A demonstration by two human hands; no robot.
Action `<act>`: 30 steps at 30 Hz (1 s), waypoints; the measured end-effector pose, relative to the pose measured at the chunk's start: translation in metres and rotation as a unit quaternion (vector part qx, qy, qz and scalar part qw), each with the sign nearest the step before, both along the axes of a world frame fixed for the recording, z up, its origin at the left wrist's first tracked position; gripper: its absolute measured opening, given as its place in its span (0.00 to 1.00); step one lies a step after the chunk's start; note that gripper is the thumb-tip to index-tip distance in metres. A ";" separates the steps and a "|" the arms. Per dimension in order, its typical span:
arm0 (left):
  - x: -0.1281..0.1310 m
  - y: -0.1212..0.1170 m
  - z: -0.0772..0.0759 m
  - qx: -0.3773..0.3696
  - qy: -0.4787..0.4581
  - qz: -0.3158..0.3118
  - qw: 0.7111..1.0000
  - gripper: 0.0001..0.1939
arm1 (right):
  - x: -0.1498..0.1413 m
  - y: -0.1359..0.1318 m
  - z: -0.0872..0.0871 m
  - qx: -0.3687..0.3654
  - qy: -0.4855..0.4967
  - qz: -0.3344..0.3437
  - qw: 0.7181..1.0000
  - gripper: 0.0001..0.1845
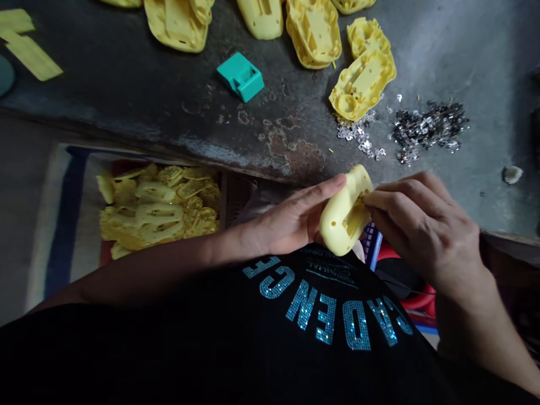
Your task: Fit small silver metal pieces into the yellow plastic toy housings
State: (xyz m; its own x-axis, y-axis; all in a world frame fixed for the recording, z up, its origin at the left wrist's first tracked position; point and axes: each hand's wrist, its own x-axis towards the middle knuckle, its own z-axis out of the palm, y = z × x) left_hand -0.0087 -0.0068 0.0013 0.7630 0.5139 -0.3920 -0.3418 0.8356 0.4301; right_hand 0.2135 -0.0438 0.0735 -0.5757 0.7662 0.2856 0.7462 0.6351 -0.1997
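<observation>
My left hand (291, 222) grips a yellow plastic shell (340, 222) from the left, its index finger laid along the top edge. My right hand (422, 225) is pinched together at the shell's open recess, fingertips pressed into it; whatever small part they hold is hidden. Both hands hover just in front of the edge of the dark worktable (169, 101), above my black shirt.
More yellow shells (363, 84) lie at the table's back. A teal plastic block (240, 76) sits mid-table. Small shiny metal parts (428, 129) are heaped at right. A crate of yellow flat parts (158, 208) stands below the table at left.
</observation>
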 end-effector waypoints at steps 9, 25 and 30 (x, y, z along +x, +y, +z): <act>-0.002 0.004 -0.005 -0.002 0.004 -0.032 0.999 0.34 | -0.002 0.001 -0.006 0.003 0.030 -0.016 0.999 0.19; -0.002 -0.004 0.013 0.142 0.041 0.041 0.988 0.35 | 0.012 -0.004 -0.024 -0.123 0.238 -0.135 0.954 0.26; -0.004 -0.009 0.021 0.184 0.043 0.052 0.981 0.33 | 0.011 0.002 -0.023 -0.180 0.280 -0.113 0.936 0.27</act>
